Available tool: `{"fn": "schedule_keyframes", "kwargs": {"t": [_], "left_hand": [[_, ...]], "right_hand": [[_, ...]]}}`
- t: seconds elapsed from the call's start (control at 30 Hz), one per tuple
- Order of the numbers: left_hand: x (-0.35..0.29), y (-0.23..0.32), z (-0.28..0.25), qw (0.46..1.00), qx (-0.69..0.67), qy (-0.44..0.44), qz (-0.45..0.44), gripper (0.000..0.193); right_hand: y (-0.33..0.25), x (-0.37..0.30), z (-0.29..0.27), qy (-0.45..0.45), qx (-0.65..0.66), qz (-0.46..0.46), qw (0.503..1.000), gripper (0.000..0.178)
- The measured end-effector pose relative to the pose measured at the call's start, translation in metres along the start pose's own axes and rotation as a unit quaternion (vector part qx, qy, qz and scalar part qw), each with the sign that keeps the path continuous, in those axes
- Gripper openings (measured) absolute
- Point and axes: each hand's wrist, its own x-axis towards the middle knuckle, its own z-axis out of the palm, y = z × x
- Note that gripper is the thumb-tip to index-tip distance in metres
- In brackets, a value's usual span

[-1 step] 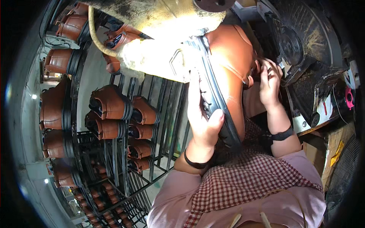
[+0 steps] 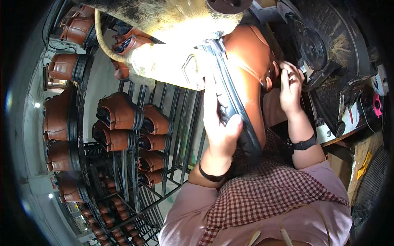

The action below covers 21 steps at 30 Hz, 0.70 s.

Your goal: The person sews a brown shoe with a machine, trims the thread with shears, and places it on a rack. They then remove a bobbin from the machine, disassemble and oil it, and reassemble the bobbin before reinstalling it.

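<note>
A brown leather boot [image 2: 251, 110] with a black ribbed sole [image 2: 242, 112] is held lengthwise in front of me, its sole edge turned to the left. My left hand [image 2: 221, 129] is closed on the sole side, thumb over the sole's edge and fingers mostly behind it. At the boot's opening, by the loops on its upper, my right hand [image 2: 291, 88] has curled fingers against the leather. The boot's far end reaches under a brightly lit machine head [image 2: 180, 20]. Glare hides where the sole meets the machine.
A black metal rack [image 2: 137, 172] at the left carries many brown boots [image 2: 119, 110]. A pale wrapped lamp-like part [image 2: 164, 67] with a cable juts beside my left hand. Dusty dark machinery [image 2: 328, 53] stands at right, above a cardboard box [image 2: 361, 160] and a fan grille [image 2: 371, 192].
The boot has rolled slightly and shifted a little upward under the machine head, both hands still on it. My left thumb has moved slightly.
</note>
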Motion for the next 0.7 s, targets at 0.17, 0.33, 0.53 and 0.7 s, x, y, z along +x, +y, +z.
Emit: {"fn": "schedule_keyframes", "kwargs": {"t": [0.17,0.33,0.53,0.7], "left_hand": [[0.023,-0.014,-0.012,0.999,0.046,0.013,-0.005,0.076],[0.04,-0.021,-0.012,0.999,0.005,0.011,0.037,0.073],[0.03,-0.02,-0.02,0.99,-0.064,-0.068,-0.107,0.079],[0.031,-0.034,-0.026,0.992,-0.084,-0.092,-0.01,0.069]], "right_hand": [[0.003,0.03,0.016,-0.037,0.268,0.059,0.961,0.034],[-0.028,0.045,0.014,-0.096,0.349,0.028,0.932,0.037],[-0.024,0.054,0.014,-0.062,0.174,-0.059,0.981,0.039],[-0.024,0.054,0.024,-0.036,0.171,-0.05,0.983,0.04]]}}
